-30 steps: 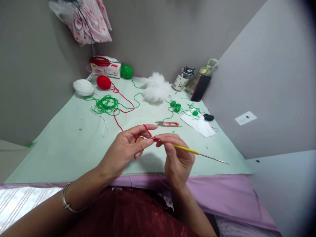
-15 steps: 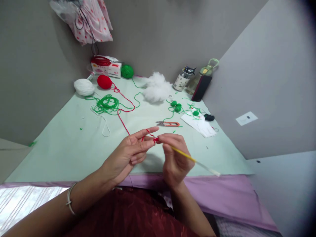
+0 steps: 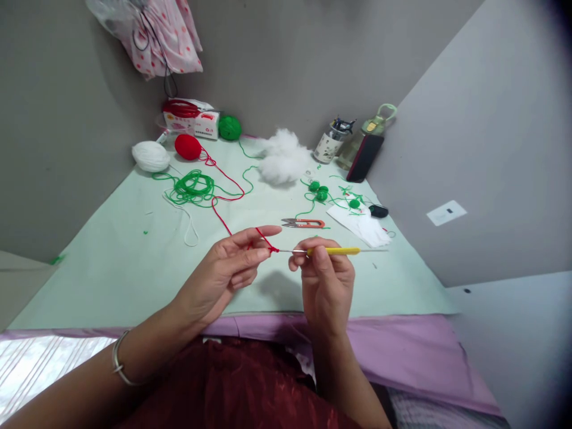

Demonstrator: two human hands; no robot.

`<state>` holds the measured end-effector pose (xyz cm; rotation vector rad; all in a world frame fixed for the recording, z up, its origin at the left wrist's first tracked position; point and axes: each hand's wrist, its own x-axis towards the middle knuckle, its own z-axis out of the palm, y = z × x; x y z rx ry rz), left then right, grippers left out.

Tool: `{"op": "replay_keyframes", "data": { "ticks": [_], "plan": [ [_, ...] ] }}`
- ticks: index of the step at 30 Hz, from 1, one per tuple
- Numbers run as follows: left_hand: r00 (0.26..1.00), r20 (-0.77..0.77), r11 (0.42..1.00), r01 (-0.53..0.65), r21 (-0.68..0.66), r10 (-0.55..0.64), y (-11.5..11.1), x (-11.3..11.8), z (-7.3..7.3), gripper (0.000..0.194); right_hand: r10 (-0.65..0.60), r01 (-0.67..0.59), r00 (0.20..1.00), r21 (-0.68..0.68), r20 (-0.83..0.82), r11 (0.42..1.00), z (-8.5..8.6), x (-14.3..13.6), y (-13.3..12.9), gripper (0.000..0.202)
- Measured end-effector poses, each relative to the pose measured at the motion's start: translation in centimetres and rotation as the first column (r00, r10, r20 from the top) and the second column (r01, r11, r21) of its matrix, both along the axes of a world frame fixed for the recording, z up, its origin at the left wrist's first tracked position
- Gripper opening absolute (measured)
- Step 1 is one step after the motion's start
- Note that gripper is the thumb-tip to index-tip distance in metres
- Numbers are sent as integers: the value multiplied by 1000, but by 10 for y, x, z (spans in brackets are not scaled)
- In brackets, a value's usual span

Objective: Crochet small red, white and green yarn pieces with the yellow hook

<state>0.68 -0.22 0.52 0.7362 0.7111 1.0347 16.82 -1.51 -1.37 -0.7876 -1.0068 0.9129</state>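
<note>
Between the thumb and fingers of my left hand (image 3: 235, 262) is a small piece of red crochet work (image 3: 273, 249), with red yarn passing over the raised index finger. My right hand (image 3: 326, 277) grips the yellow handle of a crochet hook (image 3: 342, 251). The hook's metal shaft points left and its tip meets the red work. The strand runs back across the table to a red yarn ball (image 3: 187, 147). Orange-handled thread snips (image 3: 310, 223) lie just beyond my hands.
Behind are a white yarn ball (image 3: 151, 156), loose green yarn (image 3: 194, 187), a green ball (image 3: 230, 127), a tissue box (image 3: 206, 125) and white stuffing (image 3: 283, 161). At right stand a pen cup (image 3: 328, 148), a bottle (image 3: 351, 152) and a phone (image 3: 365, 158), near small green pieces (image 3: 322, 193) and white paper (image 3: 357, 221).
My right hand has turned and moved slightly right, bringing the hook from a downward slant to nearly level, with its shaft now showing. My left hand has shifted slightly left with the red work.
</note>
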Motion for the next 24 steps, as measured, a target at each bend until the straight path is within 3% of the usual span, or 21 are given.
{"op": "replay_keyframes", "data": {
  "ticks": [2,4,6,8,9,12,14,16,18,21,22,24],
  "plan": [
    [995,-75,995,-57,79,63,-4,4,-1,37,-11,7,994,31,111,999,-3,-3,-2,15],
    [986,-115,985,-101,137,117,-8,9,-3,46,-135,87,934,156,330,984,-10,-7,-3,17],
    [992,-78,991,-88,96,96,-11,12,-5,50,-352,179,798,366,490,913,-18,-11,-5,27],
    [1000,14,1000,-5,-19,5,-11,11,-6,48,-483,211,715,503,505,838,-22,-11,-4,34],
    [998,63,997,36,-72,-31,-9,10,-6,45,-481,216,726,502,491,837,-22,-9,-3,32],
    [991,129,990,45,-130,-28,-3,3,-5,34,-282,183,889,286,360,941,-12,-1,0,20],
    [995,92,995,-14,-101,23,-2,0,-4,32,-134,105,968,142,214,984,-4,2,1,18],
    [998,14,998,-55,-30,56,-4,2,-4,39,-73,52,976,102,207,993,-1,2,0,18],
    [996,-42,996,-75,48,77,-8,6,-4,56,-150,83,912,186,382,979,-3,-3,-2,17],
    [998,-40,997,-55,46,57,-12,12,-6,63,-397,168,750,428,529,888,-10,-9,-4,30],
    [999,-29,999,-35,16,36,-12,12,-6,60,-429,187,747,459,508,869,-12,-10,-4,33],
    [1000,-23,999,10,-31,-11,-10,10,-5,50,-347,183,831,376,434,909,-11,-9,-3,27]
  ]
}}
